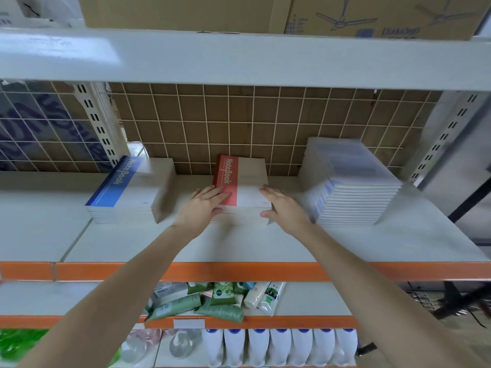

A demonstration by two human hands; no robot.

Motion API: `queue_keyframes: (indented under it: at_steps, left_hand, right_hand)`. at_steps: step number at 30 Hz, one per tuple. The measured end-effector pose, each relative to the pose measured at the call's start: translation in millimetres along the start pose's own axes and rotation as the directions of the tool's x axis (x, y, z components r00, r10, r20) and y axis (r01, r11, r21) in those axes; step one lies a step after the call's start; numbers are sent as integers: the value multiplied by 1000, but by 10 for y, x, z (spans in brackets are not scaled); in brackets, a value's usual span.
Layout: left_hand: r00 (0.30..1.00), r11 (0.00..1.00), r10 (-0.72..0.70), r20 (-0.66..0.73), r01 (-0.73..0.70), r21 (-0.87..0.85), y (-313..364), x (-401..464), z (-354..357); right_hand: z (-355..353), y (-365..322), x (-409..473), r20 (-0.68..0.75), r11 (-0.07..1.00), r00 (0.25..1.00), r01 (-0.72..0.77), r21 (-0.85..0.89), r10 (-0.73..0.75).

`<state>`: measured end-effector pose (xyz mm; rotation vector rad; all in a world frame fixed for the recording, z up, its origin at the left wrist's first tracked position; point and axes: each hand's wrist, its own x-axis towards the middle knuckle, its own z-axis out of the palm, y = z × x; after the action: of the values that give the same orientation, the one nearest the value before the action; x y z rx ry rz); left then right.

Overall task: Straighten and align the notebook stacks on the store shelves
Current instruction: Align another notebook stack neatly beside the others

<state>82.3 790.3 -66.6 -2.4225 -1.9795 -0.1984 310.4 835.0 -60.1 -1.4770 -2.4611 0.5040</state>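
Note:
Three notebook stacks stand on the white shelf (239, 243). The middle one is the red-striped notebook stack (248, 185). My left hand (202, 208) presses flat against its front left corner, fingers lying on the red stripe. On the stack's front right corner rests my right hand (284, 207), thumb against the front edge. Both hands clasp the stack from either side. A blue-striped notebook stack (127, 189) stands to the left, turned slightly askew. To the right is a taller stack of plastic-wrapped notebooks (350, 181), its layers fanned out.
A wire grid (252, 123) backs the shelf, with a white shelf beam (239, 59) and cardboard boxes (265, 11) above. The orange shelf edge (239, 270) runs below my arms. Lower shelves hold green tubes (202, 301) and white bottles (279, 346).

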Motion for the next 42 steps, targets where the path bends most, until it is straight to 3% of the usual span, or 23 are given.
queue_keyframes:
  at_steps: [14, 25, 42]
  left_hand:
    - [997, 994, -30, -72, 37, 100, 79, 2, 39]
    - [999, 984, -27, -37, 33, 177, 32, 56, 86]
    - [997, 980, 24, -77, -8, 198, -36, 23, 123]
  right_hand:
    - [122, 28, 11, -79, 987, 997, 12, -162, -26]
    - [234, 64, 64, -103, 946, 993, 25, -324, -62]
    - [283, 60, 64, -108, 925, 989, 57, -376, -105]
